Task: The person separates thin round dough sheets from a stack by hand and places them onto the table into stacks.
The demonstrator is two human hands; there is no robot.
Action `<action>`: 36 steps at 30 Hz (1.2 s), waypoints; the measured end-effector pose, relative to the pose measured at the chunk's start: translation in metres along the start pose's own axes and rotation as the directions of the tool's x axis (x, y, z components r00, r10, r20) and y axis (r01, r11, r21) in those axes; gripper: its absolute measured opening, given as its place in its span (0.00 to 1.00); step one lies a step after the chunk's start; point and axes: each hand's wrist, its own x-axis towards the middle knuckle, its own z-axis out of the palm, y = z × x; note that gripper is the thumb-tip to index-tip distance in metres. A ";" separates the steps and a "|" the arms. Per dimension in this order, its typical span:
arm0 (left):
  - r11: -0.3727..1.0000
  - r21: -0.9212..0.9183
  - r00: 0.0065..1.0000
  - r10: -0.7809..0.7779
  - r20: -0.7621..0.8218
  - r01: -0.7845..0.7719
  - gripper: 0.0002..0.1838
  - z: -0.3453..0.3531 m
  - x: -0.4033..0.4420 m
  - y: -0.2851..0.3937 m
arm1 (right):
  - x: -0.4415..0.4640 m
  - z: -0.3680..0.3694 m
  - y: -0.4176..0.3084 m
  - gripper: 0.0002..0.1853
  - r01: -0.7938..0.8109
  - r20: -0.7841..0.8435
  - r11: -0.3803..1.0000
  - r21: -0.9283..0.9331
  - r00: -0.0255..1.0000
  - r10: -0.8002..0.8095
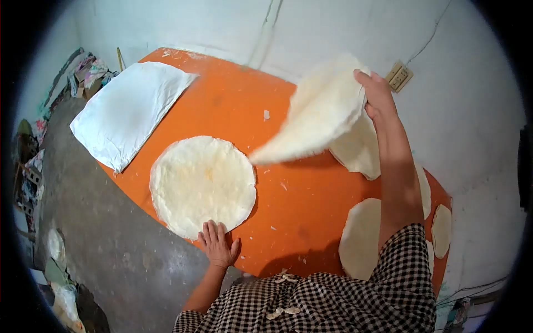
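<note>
A large round flatbread (202, 186) lies flat on the orange table (300, 194). My left hand (218, 244) rests at its lower edge, fingers spread and pointing up. My right hand (377, 93) is raised at the upper right and pinches the edge of a second flatbread (322, 105). That flatbread hangs in the air, slanting down to the left, its lower tip near the right edge of the flat one. It is slightly blurred.
A white cloth (130, 105) covers the table's left end. More flatbreads (360, 238) lie at the right, partly behind my right arm. A wall socket (398, 76) is on the wall behind. Cluttered items (91, 72) stand at the far left.
</note>
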 end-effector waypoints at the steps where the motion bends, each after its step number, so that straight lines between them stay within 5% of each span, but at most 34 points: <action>1: 1.000 -0.008 1.000 0.003 -0.002 -0.003 0.38 -0.003 -0.001 0.001 | 0.008 -0.004 0.006 0.16 0.004 -0.047 0.998 0.068 0.999 -0.001; 4: 1.000 -0.019 1.000 0.001 -0.002 -0.001 0.37 -0.006 0.001 0.003 | 0.027 -0.022 0.079 0.17 -0.045 -0.196 0.941 0.337 0.974 0.116; 6: 1.000 -0.014 1.000 -0.005 0.004 0.005 0.37 -0.008 0.001 0.004 | 0.021 -0.038 0.170 0.18 -0.128 -0.063 0.887 0.444 0.983 0.173; 7: 1.000 -0.005 1.000 -0.007 0.007 0.007 0.37 -0.008 0.002 0.004 | -0.005 -0.011 0.177 0.16 -0.208 -0.137 0.701 0.682 0.906 0.401; 8: 1.000 0.007 1.000 -0.005 0.012 0.005 0.38 -0.008 0.001 0.004 | -0.019 -0.025 0.222 0.12 -0.364 -0.231 0.832 0.418 0.843 0.485; 9: 1.000 0.018 1.000 0.000 0.019 0.000 0.38 -0.008 0.000 0.003 | -0.042 -0.036 0.263 0.07 -0.432 -0.232 0.795 0.425 0.797 0.557; 15: 0.997 0.074 1.000 0.027 -0.013 -0.025 0.38 0.000 0.000 0.004 | -0.212 -0.042 0.238 0.10 -0.673 -0.061 0.732 -0.105 0.739 0.671; 18: 0.995 0.071 0.992 0.074 -0.100 -0.067 0.37 0.015 0.002 -0.003 | -0.266 -0.068 0.226 0.12 -0.695 -0.054 0.693 -0.191 0.713 0.699; 22: 0.985 0.142 0.992 0.106 -0.070 -0.095 0.37 0.030 0.002 -0.010 | -0.336 -0.109 0.236 0.13 -0.715 -0.122 0.695 -0.078 0.699 0.705; 25: 0.966 0.220 0.959 0.182 -0.217 -0.133 0.36 0.027 -0.004 0.000 | -0.375 -0.120 0.218 0.12 -0.722 -0.075 0.683 -0.109 0.691 0.719; 27: 0.957 0.137 0.946 0.278 -0.168 -0.257 0.34 0.018 -0.009 0.014 | -0.392 -0.122 0.215 0.11 -0.668 -0.025 0.733 -0.129 0.741 0.671; 29: 0.907 -0.297 0.953 0.297 -0.054 -0.299 0.30 0.025 -0.025 0.048 | -0.411 -0.132 0.208 0.10 -0.606 -0.001 0.781 -0.149 0.790 0.613; 30: 0.797 -0.567 0.959 0.279 0.043 -0.207 0.24 0.029 -0.038 0.076 | -0.421 -0.138 0.202 0.10 -0.576 -0.008 0.802 -0.157 0.813 0.582; 31: 0.545 -0.811 0.911 0.192 0.366 0.211 0.18 0.021 -0.050 0.115 | -0.431 -0.146 0.199 0.09 -0.545 -0.012 0.822 -0.166 0.835 0.551; 32: 0.310 -0.789 0.776 0.198 0.599 0.530 0.16 0.020 -0.061 0.144 | -0.443 -0.160 0.204 0.10 -0.472 -0.007 0.853 -0.221 0.876 0.483; 33: 0.321 -0.831 0.793 0.281 0.541 0.454 0.16 0.064 -0.066 0.145 | -0.451 -0.169 0.222 0.10 -0.399 -0.009 0.882 -0.251 0.912 0.410; 35: 0.171 -0.663 0.620 0.245 0.745 0.729 0.17 0.068 -0.084 0.199 | -0.486 -0.205 0.220 0.10 -0.281 -0.035 0.910 -0.306 0.958 0.284; 36: 0.082 -0.550 0.516 0.255 0.818 0.831 0.17 0.075 -0.093 0.220 | -0.505 -0.226 0.217 0.11 -0.349 -0.063 0.899 -0.265 0.937 0.345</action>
